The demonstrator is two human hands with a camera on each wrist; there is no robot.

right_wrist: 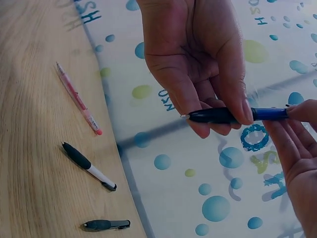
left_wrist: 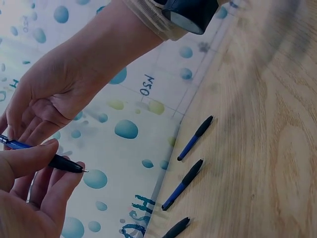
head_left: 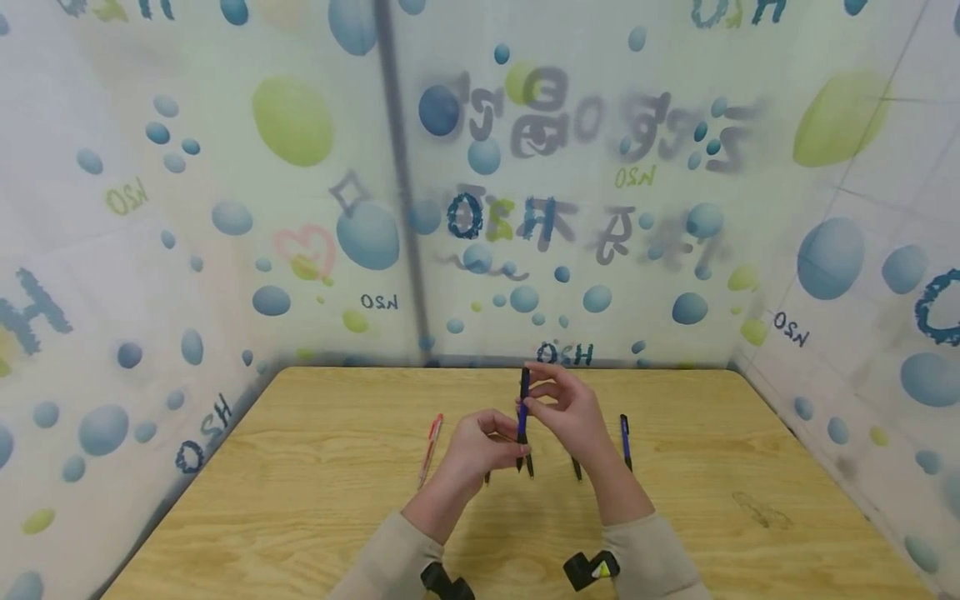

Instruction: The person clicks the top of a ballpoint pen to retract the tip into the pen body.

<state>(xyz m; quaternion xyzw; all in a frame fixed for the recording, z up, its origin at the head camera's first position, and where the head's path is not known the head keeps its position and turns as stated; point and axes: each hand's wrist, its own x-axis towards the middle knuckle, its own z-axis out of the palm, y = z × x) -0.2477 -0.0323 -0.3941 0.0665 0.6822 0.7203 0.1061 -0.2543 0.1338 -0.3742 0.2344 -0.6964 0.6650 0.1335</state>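
Note:
Both hands hold one blue and black ballpoint pen [head_left: 523, 398] above the middle of the table. My left hand [head_left: 480, 446] pinches its black grip near the writing tip between thumb and fingers. Higher up, my right hand [head_left: 573, 412] grips the blue rear part. In the head view the pen stands nearly upright, tip downward. The metal tip shows bare beyond the left fingers in both wrist views. In the right wrist view, the right thumb [right_wrist: 301, 110] lies at the rear end of the barrel.
On the wooden table [head_left: 300, 500] lie a pink-red pen [head_left: 431, 450], a white and black pen [right_wrist: 89, 166], a grey and black pen [right_wrist: 106, 224] and blue and black pens [left_wrist: 183, 184]. A bubble-print curtain [head_left: 300, 250] hangs behind the table's far edge.

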